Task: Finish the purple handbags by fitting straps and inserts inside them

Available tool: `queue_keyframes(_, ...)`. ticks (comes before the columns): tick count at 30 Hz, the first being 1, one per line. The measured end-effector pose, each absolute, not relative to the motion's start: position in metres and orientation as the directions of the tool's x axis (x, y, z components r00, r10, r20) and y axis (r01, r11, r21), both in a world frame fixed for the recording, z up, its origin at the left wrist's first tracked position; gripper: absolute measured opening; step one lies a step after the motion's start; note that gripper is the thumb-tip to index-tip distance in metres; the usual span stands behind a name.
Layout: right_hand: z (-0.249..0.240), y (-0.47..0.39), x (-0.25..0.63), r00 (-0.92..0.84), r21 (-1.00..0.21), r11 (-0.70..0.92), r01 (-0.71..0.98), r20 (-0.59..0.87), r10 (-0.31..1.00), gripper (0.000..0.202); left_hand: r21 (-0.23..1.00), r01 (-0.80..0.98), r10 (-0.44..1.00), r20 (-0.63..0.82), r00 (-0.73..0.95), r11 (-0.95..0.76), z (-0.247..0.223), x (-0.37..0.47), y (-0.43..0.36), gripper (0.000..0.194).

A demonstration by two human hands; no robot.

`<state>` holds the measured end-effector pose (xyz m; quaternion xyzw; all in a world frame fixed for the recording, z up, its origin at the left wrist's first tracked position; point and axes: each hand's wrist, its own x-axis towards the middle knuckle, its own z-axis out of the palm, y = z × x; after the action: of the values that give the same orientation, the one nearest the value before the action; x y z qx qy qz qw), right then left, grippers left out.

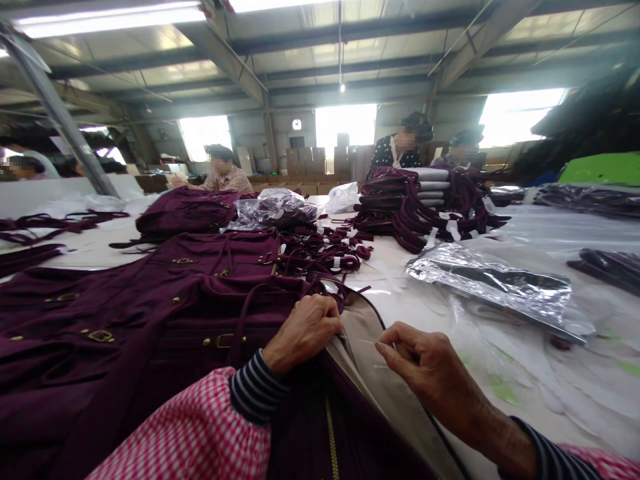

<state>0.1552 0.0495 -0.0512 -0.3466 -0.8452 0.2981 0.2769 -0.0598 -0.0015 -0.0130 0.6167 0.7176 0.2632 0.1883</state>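
Our left hand [306, 328] clamps the upper edge of the open purple fabric bag with beige lining [357, 430]. From those fingers, its long brass-toothed zip [349, 376] slants toward us and rightward. Our right hand [434, 365], farther from the zip, holds thumb and forefinger together; any grip, we cannot tell.

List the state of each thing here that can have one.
Purple bag: open, beige lining showing
Main zipper: undone
Left hand: closed on the bag's edge
Right hand: fingertips pinched; anything held is too fine to tell
Straps: heaped
Farther bags: stacked
Shiny plastic package: lying on the table
Ceiling light: lit
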Motion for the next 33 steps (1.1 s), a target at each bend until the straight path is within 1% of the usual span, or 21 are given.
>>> queue_keyframes(12,-0.050,0.050,0.154,-0.597,-0.687,0.583,0.434,0.265,0.757,0.027,0.614,0.784,0.984,0.062,-0.165,0.093,-0.014,-0.061,-0.001,0.009)
queue_keyframes(18,-0.049,0.050,0.151,-0.625,-0.665,0.574,0.478,0.201,0.754,0.021,0.617,0.786,0.991,0.074,-0.115,0.045,-0.015,-0.062,-0.002,0.011)
queue_keyframes(23,-0.050,0.053,0.151,-0.599,-0.639,0.564,0.523,0.194,0.776,0.018,0.604,0.797,0.993,0.085,-0.076,0.009,-0.016,-0.062,-0.003,0.011)
queue_keyframes(28,-0.051,0.053,0.148,-0.602,-0.642,0.568,0.515,0.201,0.773,0.016,0.578,0.816,0.992,0.098,-0.081,0.010,-0.018,-0.060,-0.002,0.010)
queue_keyframes(33,-0.056,0.053,0.139,-0.613,-0.661,0.563,0.495,0.193,0.766,0.015,0.564,0.825,0.997,0.074,0.002,-0.043,-0.015,-0.064,-0.006,0.021)
